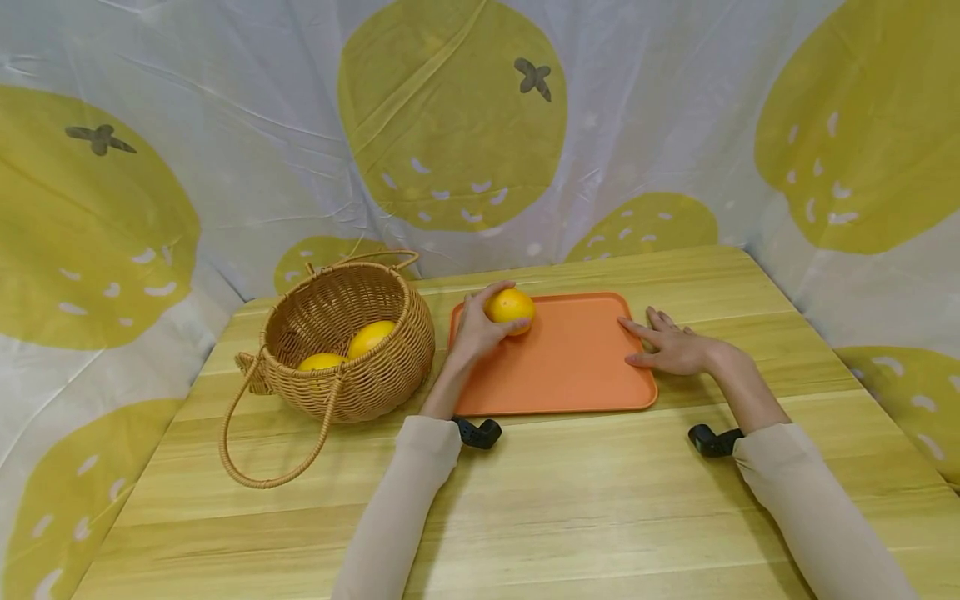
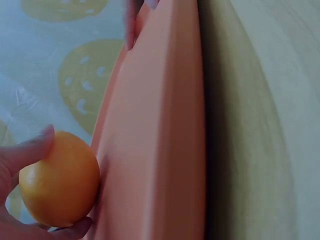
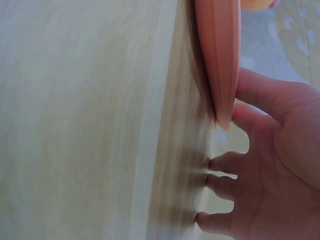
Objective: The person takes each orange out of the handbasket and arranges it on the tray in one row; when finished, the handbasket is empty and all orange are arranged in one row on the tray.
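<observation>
My left hand (image 1: 480,323) holds an orange (image 1: 512,310) over the left back part of the orange-coloured tray (image 1: 570,358), its thumb and fingers around the fruit. In the left wrist view the held orange (image 2: 60,180) is close to the tray's surface; whether it touches cannot be told. At the tray's right edge lies my right hand (image 1: 675,346), fingers spread. Its thumb and index finger touch the tray rim (image 3: 220,60) in the right wrist view, while the other fingertips rest on the table.
To the left of the tray stands a round wicker basket (image 1: 382,379) with two oranges visible inside, one of them this orange (image 1: 371,337). One basket handle (image 1: 277,482) hangs out over the wooden table (image 1: 570,508). A fruit-print cloth (image 1: 637,108) hangs behind the table.
</observation>
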Demonstrator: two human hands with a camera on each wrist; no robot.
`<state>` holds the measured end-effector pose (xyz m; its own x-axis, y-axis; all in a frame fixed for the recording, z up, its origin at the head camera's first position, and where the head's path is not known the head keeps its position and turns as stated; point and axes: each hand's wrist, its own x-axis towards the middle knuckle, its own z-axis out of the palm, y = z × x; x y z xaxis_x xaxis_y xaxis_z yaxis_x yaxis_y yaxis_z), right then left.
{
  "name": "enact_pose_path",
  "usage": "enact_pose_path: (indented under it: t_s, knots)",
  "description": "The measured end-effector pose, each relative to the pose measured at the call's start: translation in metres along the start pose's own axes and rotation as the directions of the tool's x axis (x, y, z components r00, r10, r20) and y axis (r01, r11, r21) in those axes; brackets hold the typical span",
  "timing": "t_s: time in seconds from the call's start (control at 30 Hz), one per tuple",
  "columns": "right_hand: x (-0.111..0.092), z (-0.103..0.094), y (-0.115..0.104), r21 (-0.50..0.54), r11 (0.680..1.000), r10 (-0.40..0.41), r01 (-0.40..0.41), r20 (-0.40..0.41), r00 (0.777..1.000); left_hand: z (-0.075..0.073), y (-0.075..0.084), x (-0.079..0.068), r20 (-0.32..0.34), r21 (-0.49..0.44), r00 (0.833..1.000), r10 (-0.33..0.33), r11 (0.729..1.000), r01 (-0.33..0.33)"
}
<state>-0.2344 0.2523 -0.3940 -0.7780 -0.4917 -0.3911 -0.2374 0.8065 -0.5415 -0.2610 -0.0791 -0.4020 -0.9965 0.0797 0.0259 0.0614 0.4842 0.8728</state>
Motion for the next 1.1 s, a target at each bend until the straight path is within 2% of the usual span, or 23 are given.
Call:
enact_pose_path:
  t_s: [0.1, 0.27, 0.4, 0.6, 0.87, 1.1]
  knots:
    - [0.001, 0.000, 0.000, 0.000, 1.000, -0.001, 0.001, -0.001, 1.000, -0.002, 0.000, 0.000, 0.009, 0.026, 1.000, 0.017, 1.000, -0.017]
    - [0.001, 0.000, -0.001, -0.006, 1.000, -0.003, 0.003, -0.002, 1.000, -0.010, -0.002, -0.001, 0.031, -0.029, 0.999, 0.010, 1.000, -0.009]
    - [0.001, 0.000, -0.001, -0.007, 1.000, -0.002, 0.002, 0.000, 1.000, -0.016, -0.004, -0.001, 0.044, -0.013, 0.999, 0.002, 1.000, -0.002]
    - [-0.001, -0.001, 0.001, -0.002, 1.000, -0.003, 0.003, -0.003, 1.000, -0.022, -0.008, -0.002, 0.069, 0.025, 0.997, 0.027, 0.999, -0.029]
    - [-0.006, -0.004, 0.004, 0.025, 1.000, 0.003, -0.003, 0.002, 1.000, -0.029, -0.008, -0.005, 0.129, -0.029, 0.990, 0.060, 0.998, -0.057]
    - [-0.009, -0.007, 0.010, 0.037, 0.999, 0.013, -0.013, 0.008, 1.000, -0.032, -0.007, -0.005, 0.161, -0.022, 0.984, 0.079, 0.997, -0.076]
